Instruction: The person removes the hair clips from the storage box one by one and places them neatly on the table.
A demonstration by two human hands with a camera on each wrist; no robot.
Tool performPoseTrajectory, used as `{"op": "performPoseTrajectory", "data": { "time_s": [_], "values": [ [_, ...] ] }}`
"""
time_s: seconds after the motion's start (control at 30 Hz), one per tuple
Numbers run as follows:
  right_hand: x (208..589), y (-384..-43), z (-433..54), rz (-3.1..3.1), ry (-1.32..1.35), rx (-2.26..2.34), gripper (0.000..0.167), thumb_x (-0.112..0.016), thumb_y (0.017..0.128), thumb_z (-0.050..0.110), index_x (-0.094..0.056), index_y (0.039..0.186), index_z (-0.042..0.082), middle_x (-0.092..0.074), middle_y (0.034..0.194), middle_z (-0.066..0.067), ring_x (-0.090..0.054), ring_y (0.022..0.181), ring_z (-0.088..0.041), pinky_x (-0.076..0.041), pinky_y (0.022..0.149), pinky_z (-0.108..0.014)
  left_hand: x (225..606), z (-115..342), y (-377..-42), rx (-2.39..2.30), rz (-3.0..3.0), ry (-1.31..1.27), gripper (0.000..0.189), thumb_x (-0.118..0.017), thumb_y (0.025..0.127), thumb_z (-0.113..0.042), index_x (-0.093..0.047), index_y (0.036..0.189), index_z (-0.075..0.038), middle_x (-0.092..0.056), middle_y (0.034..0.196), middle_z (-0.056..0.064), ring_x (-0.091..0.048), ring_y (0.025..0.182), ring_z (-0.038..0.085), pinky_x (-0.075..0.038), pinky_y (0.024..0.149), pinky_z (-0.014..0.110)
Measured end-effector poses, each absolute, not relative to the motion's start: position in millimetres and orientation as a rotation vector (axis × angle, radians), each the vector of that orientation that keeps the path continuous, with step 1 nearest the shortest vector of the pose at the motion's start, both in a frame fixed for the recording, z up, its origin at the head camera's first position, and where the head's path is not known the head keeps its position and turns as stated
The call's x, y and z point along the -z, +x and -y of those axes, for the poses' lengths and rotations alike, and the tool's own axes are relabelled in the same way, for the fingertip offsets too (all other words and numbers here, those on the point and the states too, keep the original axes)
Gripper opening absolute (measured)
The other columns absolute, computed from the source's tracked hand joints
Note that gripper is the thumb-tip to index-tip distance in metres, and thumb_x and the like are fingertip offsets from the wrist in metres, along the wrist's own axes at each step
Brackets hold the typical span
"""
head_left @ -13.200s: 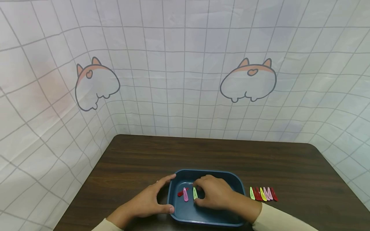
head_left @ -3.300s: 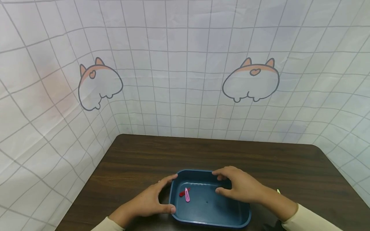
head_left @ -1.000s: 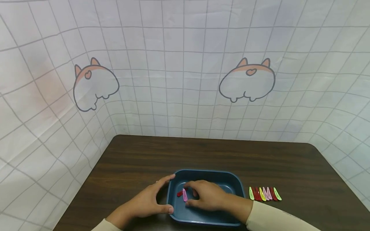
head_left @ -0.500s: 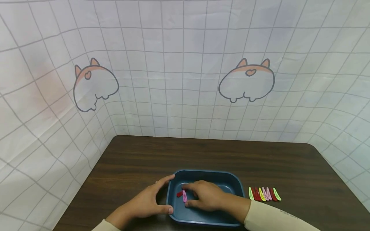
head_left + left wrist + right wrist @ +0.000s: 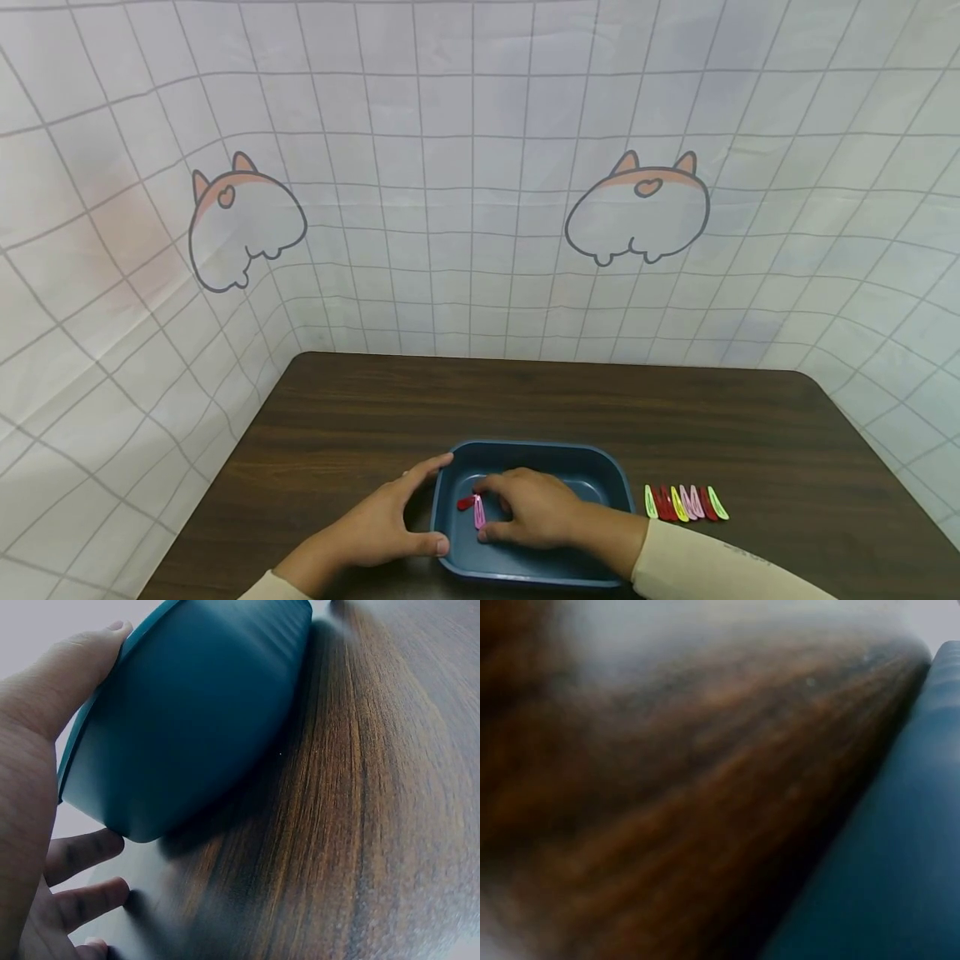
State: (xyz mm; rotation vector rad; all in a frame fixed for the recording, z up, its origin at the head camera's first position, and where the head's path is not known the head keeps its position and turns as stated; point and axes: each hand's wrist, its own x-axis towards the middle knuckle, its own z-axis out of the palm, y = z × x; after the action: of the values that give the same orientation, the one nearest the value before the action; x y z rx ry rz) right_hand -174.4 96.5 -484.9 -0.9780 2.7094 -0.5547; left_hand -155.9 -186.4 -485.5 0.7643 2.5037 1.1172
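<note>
In the head view, my left hand [image 5: 378, 518] spans the left end of a dark blue tray [image 5: 540, 577], thumb and index finger touching its rim. The left wrist view shows that thumb against the outside of the tray [image 5: 187, 712], the other fingers extended loosely below. Inside the tray, my right hand [image 5: 536, 507] pinches a pink snap hair clip [image 5: 479, 513] end to end between index finger and thumb. A red hair clip [image 5: 466, 503] lies just left of it, touching or very near its top. The right wrist view shows only the tray's outer wall [image 5: 885, 847] and blurred table.
Right of the tray, several hair clips stand side by side in a row: green [image 5: 650, 502], red, yellow [image 5: 679, 504], pink, red and green [image 5: 717, 503]. Dark wood tabletop [image 5: 555, 400] surrounds the tray. A gridded white cloth [image 5: 450, 208] rises behind.
A green clip left the tray and now ends the row's right side. My right hand has come back into the tray and closed on the pink clip, which shifted slightly nearer.
</note>
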Motion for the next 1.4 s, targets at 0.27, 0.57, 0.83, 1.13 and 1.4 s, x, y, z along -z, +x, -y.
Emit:
{"op": "performPoseTrajectory", "data": {
  "time_s": [0.27, 0.57, 0.83, 1.13, 1.4],
  "values": [
    [485, -174, -96, -2.714, -0.988, 0.554, 0.059, -0.069, 0.089, 0.063, -0.062, 0.138, 0.031, -0.052, 0.084, 0.016, -0.05, 0.071, -0.003, -0.045, 0.058, -0.024, 486, 186, -156, -1.112, -2.511, 0.765, 0.094, -0.079, 0.087, -0.051, -0.02, 0.16, -0.047, -0.039, 0.16, 0.008, -0.038, 0.143, 0.044, -0.031, 0.104, 0.077],
    [485, -174, -95, -2.708, -0.972, 0.556, 0.055, -0.07, 0.089, 0.061, -0.062, 0.135, 0.034, -0.053, 0.086, 0.016, -0.051, 0.074, -0.002, -0.045, 0.06, -0.024, 486, 187, -156, -1.118, -2.507, 0.765, 0.094, -0.079, 0.087, -0.05, -0.021, 0.16, -0.046, -0.04, 0.159, 0.008, -0.038, 0.143, 0.043, -0.03, 0.105, 0.076],
    [481, -172, -95, -2.738, -0.969, 0.556, 0.052, -0.072, 0.087, 0.058, -0.066, 0.13, 0.03, -0.052, 0.081, 0.016, -0.05, 0.068, -0.003, -0.043, 0.056, -0.025, 485, 187, -156, -1.11, -2.505, 0.754, 0.094, -0.079, 0.087, -0.051, -0.021, 0.16, -0.046, -0.04, 0.159, 0.009, -0.038, 0.143, 0.042, -0.031, 0.105, 0.075],
    [473, -171, -101, -2.77, -0.983, 0.574, 0.05, -0.075, 0.086, 0.057, -0.069, 0.123, 0.024, -0.052, 0.08, 0.016, -0.049, 0.066, -0.003, -0.041, 0.053, -0.024, 483, 187, -155, -1.106, -2.512, 0.746, 0.094, -0.079, 0.086, -0.052, -0.021, 0.16, -0.046, -0.04, 0.159, 0.008, -0.04, 0.142, 0.041, -0.032, 0.105, 0.075],
    [462, -168, -111, -2.814, -0.989, 0.613, 0.048, -0.078, 0.085, 0.051, -0.072, 0.121, 0.02, -0.052, 0.083, 0.016, -0.049, 0.07, -0.003, -0.042, 0.055, -0.023, 483, 186, -155, -1.109, -2.503, 0.74, 0.094, -0.079, 0.086, -0.053, -0.021, 0.16, -0.046, -0.042, 0.157, 0.009, -0.041, 0.141, 0.041, -0.031, 0.106, 0.075]
  ]
}}
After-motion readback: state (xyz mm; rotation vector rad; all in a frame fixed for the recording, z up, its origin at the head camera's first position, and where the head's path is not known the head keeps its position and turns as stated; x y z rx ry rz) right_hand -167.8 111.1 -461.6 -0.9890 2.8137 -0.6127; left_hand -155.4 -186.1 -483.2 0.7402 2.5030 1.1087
